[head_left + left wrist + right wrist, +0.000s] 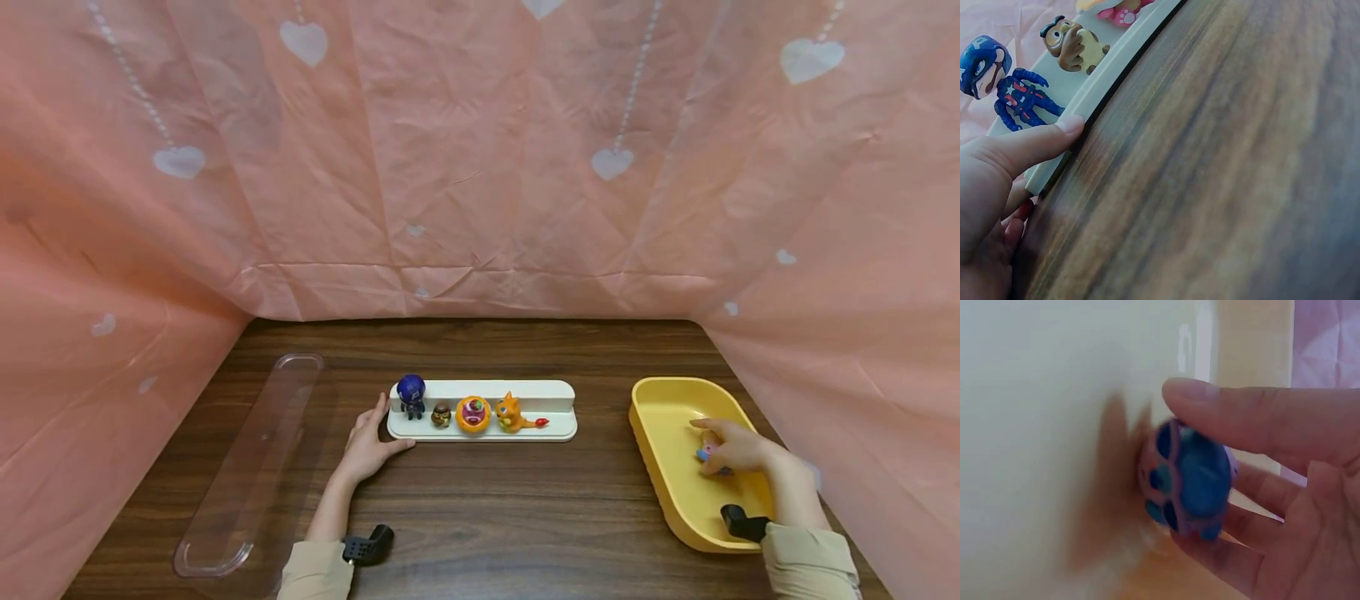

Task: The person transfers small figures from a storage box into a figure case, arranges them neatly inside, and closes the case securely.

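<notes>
A long white display stand [480,388] bears a row of small toys: a blue-helmeted figure [411,395], a brown owl [441,415], a round orange toy [473,414] with a pink centre, and an orange creature [509,412] with a red-tipped tail. My left hand [367,450] holds the stand's left end, its thumb [1041,144] across the front edge and the other fingers at the end. Inside the yellow bin [660,462], my right hand [738,450] grips a small pink and blue toy figure [1200,478] between thumb and fingers, close to the bin's floor.
On the left of the dark wooden table [487,517] lies a long clear plastic cover [255,467]. Pink curtains [480,167] with white hearts enclose the table at the back and both sides.
</notes>
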### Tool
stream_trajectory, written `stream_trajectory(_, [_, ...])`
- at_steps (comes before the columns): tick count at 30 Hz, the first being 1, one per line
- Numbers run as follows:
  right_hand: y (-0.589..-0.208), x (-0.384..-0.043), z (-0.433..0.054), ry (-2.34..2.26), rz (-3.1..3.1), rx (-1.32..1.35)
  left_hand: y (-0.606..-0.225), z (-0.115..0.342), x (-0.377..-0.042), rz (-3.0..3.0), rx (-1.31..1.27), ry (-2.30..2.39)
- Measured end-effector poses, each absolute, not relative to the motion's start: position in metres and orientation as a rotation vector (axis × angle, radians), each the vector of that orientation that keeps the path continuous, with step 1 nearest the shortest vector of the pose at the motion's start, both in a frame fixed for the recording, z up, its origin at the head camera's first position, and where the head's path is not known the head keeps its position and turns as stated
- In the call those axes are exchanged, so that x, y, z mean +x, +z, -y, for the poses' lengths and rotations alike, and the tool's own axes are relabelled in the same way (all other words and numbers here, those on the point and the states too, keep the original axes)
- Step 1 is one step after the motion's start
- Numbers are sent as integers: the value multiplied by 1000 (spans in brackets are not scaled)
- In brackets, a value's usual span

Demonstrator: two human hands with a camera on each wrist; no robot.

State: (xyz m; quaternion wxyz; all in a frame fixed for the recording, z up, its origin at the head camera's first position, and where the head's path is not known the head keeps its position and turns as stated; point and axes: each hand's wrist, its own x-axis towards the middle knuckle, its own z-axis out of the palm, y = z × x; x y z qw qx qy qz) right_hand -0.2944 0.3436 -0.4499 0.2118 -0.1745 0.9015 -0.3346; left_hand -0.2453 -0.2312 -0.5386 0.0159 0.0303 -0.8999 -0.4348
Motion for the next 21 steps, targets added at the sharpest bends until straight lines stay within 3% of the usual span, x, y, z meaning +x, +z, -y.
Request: stream_trajectory(21, [-448,-298,-340,-788,-2601,-296,-537,230,-245,2784,84,-1357])
